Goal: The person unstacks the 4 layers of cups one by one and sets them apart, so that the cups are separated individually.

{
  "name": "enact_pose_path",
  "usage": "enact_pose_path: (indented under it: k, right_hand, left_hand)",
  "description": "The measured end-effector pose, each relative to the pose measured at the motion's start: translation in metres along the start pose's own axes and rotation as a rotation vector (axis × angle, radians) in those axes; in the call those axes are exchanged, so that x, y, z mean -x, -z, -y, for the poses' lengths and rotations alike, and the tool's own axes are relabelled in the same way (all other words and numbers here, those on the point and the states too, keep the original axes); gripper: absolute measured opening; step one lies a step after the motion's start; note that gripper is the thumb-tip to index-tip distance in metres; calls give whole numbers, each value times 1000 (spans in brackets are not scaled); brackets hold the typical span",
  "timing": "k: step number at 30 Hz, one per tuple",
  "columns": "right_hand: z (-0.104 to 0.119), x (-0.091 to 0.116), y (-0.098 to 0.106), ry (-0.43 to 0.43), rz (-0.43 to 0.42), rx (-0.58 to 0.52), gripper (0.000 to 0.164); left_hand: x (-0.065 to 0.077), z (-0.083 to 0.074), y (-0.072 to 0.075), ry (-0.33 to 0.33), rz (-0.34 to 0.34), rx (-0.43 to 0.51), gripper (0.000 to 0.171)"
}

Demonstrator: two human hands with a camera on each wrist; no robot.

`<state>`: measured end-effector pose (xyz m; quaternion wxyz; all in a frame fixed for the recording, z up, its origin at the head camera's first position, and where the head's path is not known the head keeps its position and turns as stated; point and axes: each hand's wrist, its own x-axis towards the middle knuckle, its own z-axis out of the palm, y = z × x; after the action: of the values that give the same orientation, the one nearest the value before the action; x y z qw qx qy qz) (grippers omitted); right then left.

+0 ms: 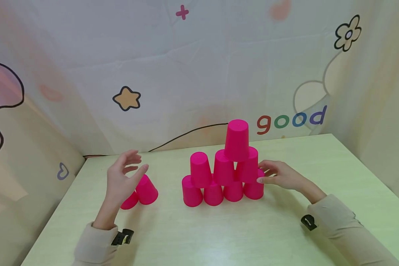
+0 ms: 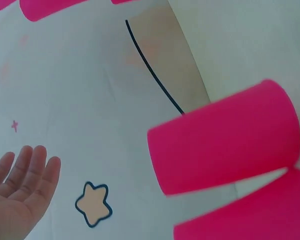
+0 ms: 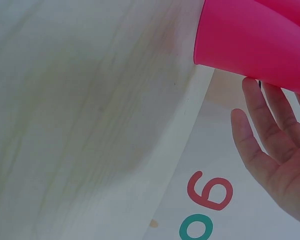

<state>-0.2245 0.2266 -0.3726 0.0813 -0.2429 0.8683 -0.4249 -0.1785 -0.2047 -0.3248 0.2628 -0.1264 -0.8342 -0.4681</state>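
Pink upside-down cups form a stepped stack: several in the bottom row, three above, and one top cup (image 1: 237, 140) resting over the middle and right cups of that row. At the stack's right side is my right hand (image 1: 282, 175), its fingertips at the lower right cup (image 1: 253, 190); the right wrist view shows loosely extended fingers (image 3: 255, 102) against a cup wall (image 3: 250, 45). My left hand (image 1: 121, 179) is raised with fingers spread loosely, holding nothing. Beside and partly behind it stand two more cups, one upright (image 1: 147, 191) and one mostly hidden (image 1: 129, 201).
The pale wooden table (image 1: 199, 236) reaches back to a printed cloth backdrop (image 1: 186, 74), close behind the stack. Cloth also hangs along both sides. Dark straps (image 1: 122, 237) sit at the sleeve cuffs.
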Motion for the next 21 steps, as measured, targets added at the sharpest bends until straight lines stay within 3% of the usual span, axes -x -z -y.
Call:
enact_pose_path:
  k: [8, 21]
  right_hand:
    - [-4, -1, 0, 2, -4, 9, 43]
    - [-6, -2, -2, -7, -12, 16, 43]
  left_hand:
    - [-4, -15, -24, 30, -22, 96, 43]
    - [-4, -40, -65, -65, 36, 223, 44]
